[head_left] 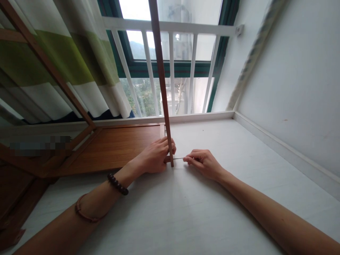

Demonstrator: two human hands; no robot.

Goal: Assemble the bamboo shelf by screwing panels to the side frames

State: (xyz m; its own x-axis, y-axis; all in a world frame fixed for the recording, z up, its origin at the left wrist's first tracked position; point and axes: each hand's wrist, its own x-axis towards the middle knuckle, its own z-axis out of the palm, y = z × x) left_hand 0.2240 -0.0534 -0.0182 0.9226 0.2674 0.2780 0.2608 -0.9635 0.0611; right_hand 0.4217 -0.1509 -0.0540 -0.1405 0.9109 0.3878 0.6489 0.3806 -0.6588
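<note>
My left hand [159, 154] is closed around the lower end of an upright wooden bar [163, 85] and a short wooden crosspiece [167, 159] that meets it. The bar's foot is close to the floor. To the right of it, my right hand [203, 163] pinches a thin metal rod [179, 158], like a hex key. The rod's far end reaches the side of the bar where the crosspiece joins; the exact contact is too small to make out. Behind my left hand lies a brown wooden panel [114, 145], joined to the frame on the left.
More brown wooden frame [55, 67] rises at the left before a striped curtain [87, 60]. A white railing [172, 26] stands in front of the window at the back. The white wall [297, 81] borders the pale floor [170, 212] on the right.
</note>
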